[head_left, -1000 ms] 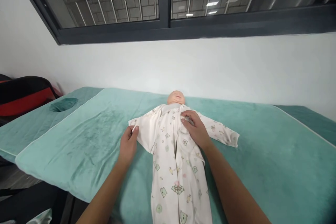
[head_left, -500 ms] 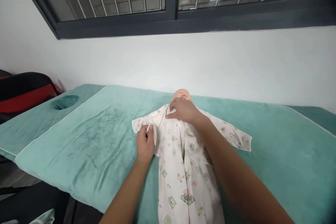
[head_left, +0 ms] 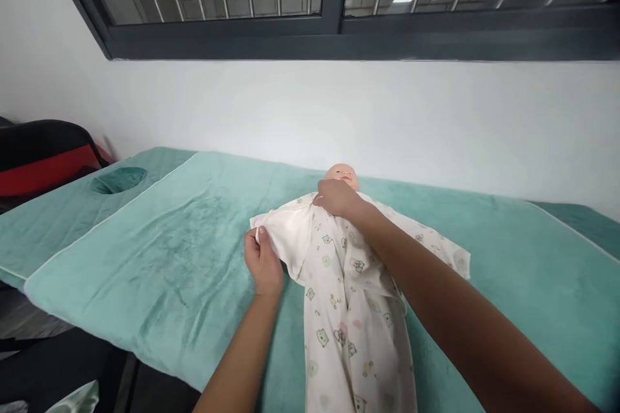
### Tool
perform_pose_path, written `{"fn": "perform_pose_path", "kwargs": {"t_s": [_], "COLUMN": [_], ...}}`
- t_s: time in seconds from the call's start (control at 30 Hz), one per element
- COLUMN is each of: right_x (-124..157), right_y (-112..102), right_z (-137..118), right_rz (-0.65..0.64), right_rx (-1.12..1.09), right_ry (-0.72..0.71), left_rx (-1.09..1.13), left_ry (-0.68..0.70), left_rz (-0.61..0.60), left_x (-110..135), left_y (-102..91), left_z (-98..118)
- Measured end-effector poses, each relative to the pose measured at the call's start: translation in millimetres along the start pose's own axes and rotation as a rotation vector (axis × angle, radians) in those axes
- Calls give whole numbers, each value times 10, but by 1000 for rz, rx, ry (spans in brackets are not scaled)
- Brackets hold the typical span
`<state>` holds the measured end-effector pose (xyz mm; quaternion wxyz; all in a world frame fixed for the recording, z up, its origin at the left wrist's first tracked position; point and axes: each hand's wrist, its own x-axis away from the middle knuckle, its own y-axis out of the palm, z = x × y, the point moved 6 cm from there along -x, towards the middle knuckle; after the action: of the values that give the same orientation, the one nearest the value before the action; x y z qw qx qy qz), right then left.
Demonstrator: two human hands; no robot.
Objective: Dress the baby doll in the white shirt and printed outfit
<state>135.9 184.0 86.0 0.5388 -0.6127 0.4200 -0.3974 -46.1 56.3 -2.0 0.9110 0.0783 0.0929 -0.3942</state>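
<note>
The white printed garment (head_left: 359,352) lies in the centre of the frame and runs down past the bottom edge. The doll's head (head_left: 342,172) shows above its collar, lying on the table (head_left: 145,258). As it seems, the garment is already placed along the doll and both sleeves are spread to the sides. At the cuff right of centre no doll's hand is visible, so the dressing looks unfinished. Whether the front is fastened cannot be told, because the right arm and the folds cover it.

The left hand (head_left: 264,264), left of centre, has its thumb and fingers closed on the edge of the sleeve there. The right hand (head_left: 335,197), just below the head, has bent fingers which appear to pinch the cloth at the collar.

Farther out, a red and black chair (head_left: 46,164) stands at the left edge, and a barred window (head_left: 223,40) fills the top. The cloth carries small animal pictures; no brand, label or writing can be read.
</note>
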Motion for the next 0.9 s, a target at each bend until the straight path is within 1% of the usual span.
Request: {"fn": "perform_pose_path", "kwargs": {"t_s": [0.13,0.23,0.3,0.37,0.47,0.57,0.7,0.77,0.9], "right_x": [114,164,151,110,32,-42,-88,-77,-37], "right_y": [31,27,14,-3,-38,-55,-9,23,72], "right_z": [-32,-31,-34,-62,-145,-239,-304,-296,-258], "right_rz": [85,96,58,-6,-109,-198,-259,-242,-148], "right_rx": [31,40,50,71,118,169,201,204,221], "right_ry": [17,14,6,-17,-51,-55,-68,-76,-38], "left_rx": [0,8,23,33,40,25,32,41,52], "left_ry": [17,4,-10,-16,-8,-7,-10,-3,20], "left_rz": [-7,-15,-22,-22,-21,-17,1,16,19], "left_x": [-12,-16,-15,-13,-16,-27,-33,-28,-13], "left_y": [-1,5,9,6,0,-4,-14,-26,-37], "left_z": [-9,-22,-17,0,23,11,-16,-4,48]}}
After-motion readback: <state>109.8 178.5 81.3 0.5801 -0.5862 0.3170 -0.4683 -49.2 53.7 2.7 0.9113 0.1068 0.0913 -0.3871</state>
